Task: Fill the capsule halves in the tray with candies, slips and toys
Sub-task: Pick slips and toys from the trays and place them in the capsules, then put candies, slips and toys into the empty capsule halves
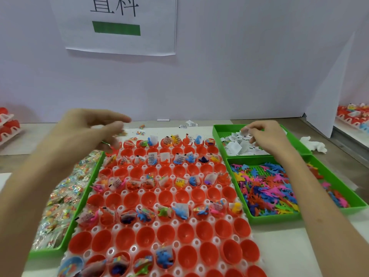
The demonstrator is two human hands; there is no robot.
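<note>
A white tray [196, 241] sits in the middle of the table [289, 248], its cups lined with red capsule halves [165, 233]. Rows stuffed with candies, slips and toys alternate with bare red rows. Touching its left side, a green bin [84, 198] holds candy packets [65, 188]. On the right, two more green bins stand just beside the tray: the far one [216, 134] holds paper slips [237, 144], the near one [279, 217] small coloured toy figures [265, 188]. The right hand [265, 136] reaches into the far bin, fingertips pinching paper slips. The left hand [89, 128] hovers over the tray's far-left corner, too blurred to tell whether it grips anything. A pale partition [219, 76] closes the table's far edge; bare tabletop lies at near right.
</note>
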